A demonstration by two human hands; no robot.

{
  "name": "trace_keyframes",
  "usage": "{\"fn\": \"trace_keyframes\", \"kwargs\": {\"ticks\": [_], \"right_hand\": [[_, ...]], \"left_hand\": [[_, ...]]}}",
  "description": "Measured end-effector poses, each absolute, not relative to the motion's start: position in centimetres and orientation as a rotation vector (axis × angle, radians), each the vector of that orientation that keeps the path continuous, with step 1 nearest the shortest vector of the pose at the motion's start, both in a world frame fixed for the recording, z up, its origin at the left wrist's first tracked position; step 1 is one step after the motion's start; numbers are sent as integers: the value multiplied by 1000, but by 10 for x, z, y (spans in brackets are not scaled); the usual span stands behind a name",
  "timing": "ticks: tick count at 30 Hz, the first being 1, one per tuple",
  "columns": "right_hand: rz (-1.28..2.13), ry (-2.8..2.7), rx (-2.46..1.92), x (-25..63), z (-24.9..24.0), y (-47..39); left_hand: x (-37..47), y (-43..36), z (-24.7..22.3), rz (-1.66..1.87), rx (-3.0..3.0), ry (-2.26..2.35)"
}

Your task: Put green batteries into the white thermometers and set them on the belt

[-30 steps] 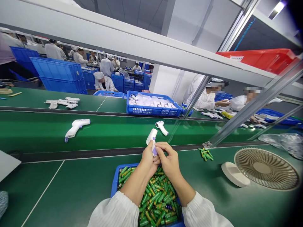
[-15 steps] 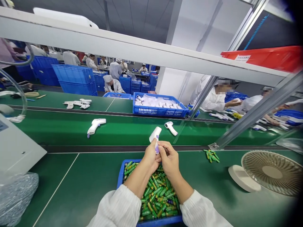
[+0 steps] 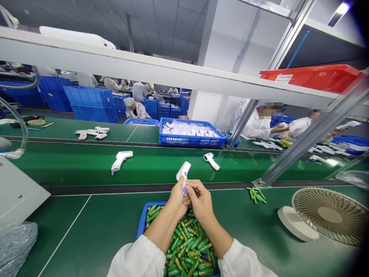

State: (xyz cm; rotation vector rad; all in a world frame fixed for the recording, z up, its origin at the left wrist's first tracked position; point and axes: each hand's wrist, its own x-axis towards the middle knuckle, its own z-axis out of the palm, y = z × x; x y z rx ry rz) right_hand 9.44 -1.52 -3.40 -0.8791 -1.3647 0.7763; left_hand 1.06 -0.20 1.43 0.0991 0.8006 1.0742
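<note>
A white and purple handheld thermometer (image 3: 183, 172) is held upright over the near edge of the belt, its head tilted up. My left hand (image 3: 178, 197) is wrapped round its handle. My right hand (image 3: 200, 200) pinches the purple lower part of the same handle from the right. Below both hands stands a blue bin (image 3: 142, 223) full of green batteries (image 3: 184, 246). Two more thermometers lie on the green belt, one to the left (image 3: 121, 161) and one to the right (image 3: 211, 161).
A small pile of batteries (image 3: 256, 195) and a beige fan (image 3: 328, 215) are at the right. Behind the belt sits a blue basket (image 3: 191, 140) of thermometers. A slanted metal post (image 3: 300, 134) crosses the right side. Co-workers sit beyond.
The two thermometers on the belt have shifted slightly right. The view has tilted up a little. Both my hands keep their hold on the thermometer.
</note>
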Motion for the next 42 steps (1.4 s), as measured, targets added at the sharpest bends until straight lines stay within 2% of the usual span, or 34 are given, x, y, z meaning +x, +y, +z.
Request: {"fn": "trace_keyframes", "kwargs": {"ticks": [8, 14, 18, 25, 30, 36, 39, 42], "right_hand": [[687, -1334, -919, 96, -29, -17], [865, -1301, -943, 94, -29, -18], [806, -1343, -958, 90, -29, -22], [505, -1276, -1252, 111, -10, -40], [518, -1849, -1438, 127, -15, -60], [405, -2247, -1433, 114, -18, -70], [394, -2313, -1431, 106, -15, -70], [351, -2370, -1368, 98, -16, -67]], "left_hand": [[17, -1, 12, 1088, 117, 706], [14, -3, 10, 1112, 122, 783], [10, -3, 7, 1111, 220, 876], [-37, 86, 4, 926, 712, 1358], [-104, 154, -11, 1020, 834, 1692], [-181, 159, -31, 1044, 840, 2148], [-175, 154, -24, 1033, 718, 2049], [-132, 144, -2, 1163, 705, 1806]]}}
